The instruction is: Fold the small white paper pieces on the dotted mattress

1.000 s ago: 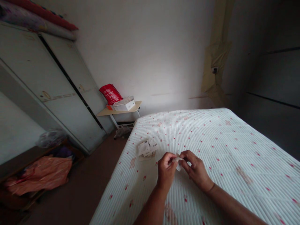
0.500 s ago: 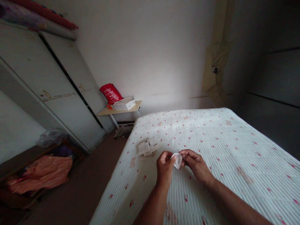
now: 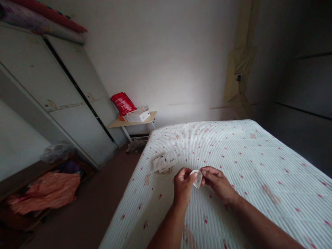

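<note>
A small whitish piece of paper (image 3: 197, 180), bent or folded, is held between my two hands above the bed. My left hand (image 3: 183, 185) pinches its left side, with the thumb laid across the front. On the other side, my right hand (image 3: 216, 182) pinches the paper's right edge between thumb and fingers. Faint marks show on the paper, too small to read. Just left of my hands, several printed paper pieces (image 3: 164, 163) lie in a loose pile on the striped, red-dotted bedcover (image 3: 220, 148).
Beyond the bed's far left corner, a small table (image 3: 116, 123) carries a red bag (image 3: 123, 103) and a white box (image 3: 138, 117). A cabinet (image 3: 70, 103) lines the left wall. An orange cloth or bag (image 3: 49, 192) lies low at left. A wall socket (image 3: 238, 77) is at the back.
The paper has turned slightly and its upper edge now looks more rounded. My right fingers have shifted a little along its edge. Everything else stays put.
</note>
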Demonstrator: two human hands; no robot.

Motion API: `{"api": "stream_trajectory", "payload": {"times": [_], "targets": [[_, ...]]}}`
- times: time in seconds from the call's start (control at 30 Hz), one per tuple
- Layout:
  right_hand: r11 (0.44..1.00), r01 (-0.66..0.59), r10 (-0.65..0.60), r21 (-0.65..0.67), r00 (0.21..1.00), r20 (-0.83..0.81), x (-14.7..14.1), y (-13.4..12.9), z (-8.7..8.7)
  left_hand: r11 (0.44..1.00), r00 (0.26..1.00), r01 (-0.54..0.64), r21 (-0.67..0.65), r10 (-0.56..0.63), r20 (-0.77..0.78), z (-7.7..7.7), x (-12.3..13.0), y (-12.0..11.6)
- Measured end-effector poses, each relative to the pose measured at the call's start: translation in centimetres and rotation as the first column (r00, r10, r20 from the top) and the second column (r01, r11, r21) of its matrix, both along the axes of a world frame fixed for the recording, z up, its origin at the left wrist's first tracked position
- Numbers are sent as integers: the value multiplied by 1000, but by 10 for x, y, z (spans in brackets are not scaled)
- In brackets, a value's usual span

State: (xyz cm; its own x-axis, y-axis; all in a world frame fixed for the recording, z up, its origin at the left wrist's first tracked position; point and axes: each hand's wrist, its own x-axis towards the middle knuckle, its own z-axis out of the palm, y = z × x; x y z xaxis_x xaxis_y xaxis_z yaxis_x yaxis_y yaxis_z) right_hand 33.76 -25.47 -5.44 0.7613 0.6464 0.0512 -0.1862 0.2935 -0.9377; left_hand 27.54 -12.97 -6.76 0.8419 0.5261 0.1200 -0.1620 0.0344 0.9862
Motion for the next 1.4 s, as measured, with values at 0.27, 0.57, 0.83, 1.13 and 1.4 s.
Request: {"api": "stream_trajectory", "payload": {"times": [0.27,0.57,0.83,1.13,1.4], "targets": [[1000,-16,16,1,1000,6,0,2,1,999,999,33,-26,-33,-9,-1,0,-2],[999,-22,23,-24,999,49,4,-1,1,998,1000,23,58,-22,-23,2,-2,-2],[997,-39,43,-60,996,72,9,-7,4,991,998,63,122,-60,-29,6,-4,-5],[996,-23,33,-90,993,117,9,-6,0,984,999,40,175,-39,-10,10,-5,-5],[996,-53,61,-74,993,105,9,-7,6,977,999,42,211,-40,-10,14,-7,-7]]}}
